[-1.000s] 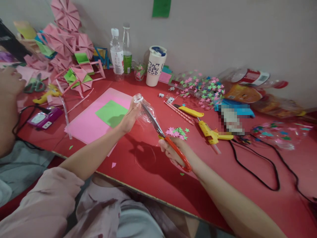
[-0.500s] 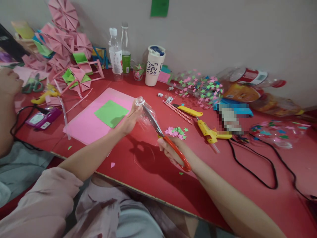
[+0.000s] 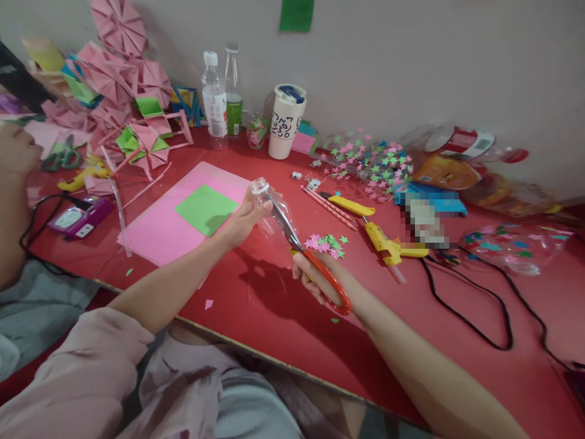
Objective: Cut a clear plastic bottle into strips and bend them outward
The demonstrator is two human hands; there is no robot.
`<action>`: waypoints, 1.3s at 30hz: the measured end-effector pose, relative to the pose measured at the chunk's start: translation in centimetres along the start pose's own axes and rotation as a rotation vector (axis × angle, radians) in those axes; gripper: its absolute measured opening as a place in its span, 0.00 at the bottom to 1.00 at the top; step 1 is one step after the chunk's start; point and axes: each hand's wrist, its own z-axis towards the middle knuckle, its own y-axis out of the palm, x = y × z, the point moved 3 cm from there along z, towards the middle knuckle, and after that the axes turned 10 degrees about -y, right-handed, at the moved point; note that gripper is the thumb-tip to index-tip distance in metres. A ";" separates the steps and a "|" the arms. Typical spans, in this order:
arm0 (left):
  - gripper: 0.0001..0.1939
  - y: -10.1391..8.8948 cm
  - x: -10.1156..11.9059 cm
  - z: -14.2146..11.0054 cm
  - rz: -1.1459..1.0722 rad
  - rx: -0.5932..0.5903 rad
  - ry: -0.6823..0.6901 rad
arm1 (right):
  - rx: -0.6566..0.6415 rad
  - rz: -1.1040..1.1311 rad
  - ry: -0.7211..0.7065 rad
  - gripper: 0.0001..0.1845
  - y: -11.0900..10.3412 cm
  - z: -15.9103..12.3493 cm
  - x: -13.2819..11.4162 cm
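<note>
My left hand (image 3: 249, 218) is closed around a clear plastic bottle piece (image 3: 261, 188), its threaded neck pointing up and away from me. In my right hand (image 3: 313, 277) are scissors (image 3: 326, 280) with red handles, gripped by the loops. Their metal blades reach up to the bottle piece, near its neck; whether plastic lies between them I cannot tell. Just beyond the right hand is a small pile of pink and green paper stars (image 3: 326, 245). Left of the left hand, a green paper square (image 3: 205, 209) lies on pink sheets (image 3: 150, 235).
A yellow glue gun (image 3: 386, 244) with a black cord, a yellow cutter (image 3: 350, 204) and striped pencils (image 3: 329, 207) lie to the right. Bottles (image 3: 214, 113) and a white cup (image 3: 286, 125) stand behind. Another person's hand (image 3: 18, 149) is at the left, near pink paper shapes (image 3: 109, 79).
The bottle piece has turned slightly in my left hand, so its neck and wall show more plainly. The scissors have barely shifted beside it.
</note>
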 end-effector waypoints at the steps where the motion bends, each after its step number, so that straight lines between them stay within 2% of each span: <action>1: 0.26 0.0 0.2 0.1 -0.017 0.010 0.005 | -0.019 -0.010 -0.004 0.32 0.0 0.0 0.0; 5: 0.22 -1.1 1.4 0.6 -0.137 0.156 0.059 | -0.030 -0.057 0.004 0.32 -0.2 0.1 0.0; 7: 0.20 -1.9 1.9 0.8 -0.191 0.206 0.030 | 0.002 -0.102 -0.011 0.31 -0.6 0.2 0.1; 10: 0.18 -2.5 2.4 0.9 -0.257 0.214 -0.056 | 0.023 -0.199 -0.064 0.29 -1.6 0.3 0.0; 16: 0.21 -2.5 2.5 0.9 -0.346 0.225 -0.097 | -0.013 -0.393 -0.168 0.30 -3.0 -0.5 -1.2; 20: 0.20 -2.6 2.5 1.0 -0.343 0.238 -0.085 | -0.036 -0.369 -0.143 0.29 -2.9 -0.6 -0.8; 24: 0.15 -2.7 2.3 1.0 -0.326 0.248 -0.062 | -0.083 -0.334 -0.048 0.29 -2.5 0.0 0.1; 26: 0.14 -2.5 2.2 1.1 -0.312 0.220 -0.072 | -0.062 -0.276 -0.004 0.28 -2.3 0.2 0.2; 30: 0.14 -2.2 2.1 1.0 -0.267 0.179 -0.081 | -0.024 -0.212 -0.036 0.26 -2.3 -0.1 -0.1; 39: 0.13 -2.0 2.1 0.7 -0.283 0.182 -0.068 | -0.064 -0.196 0.002 0.28 -2.0 0.1 0.1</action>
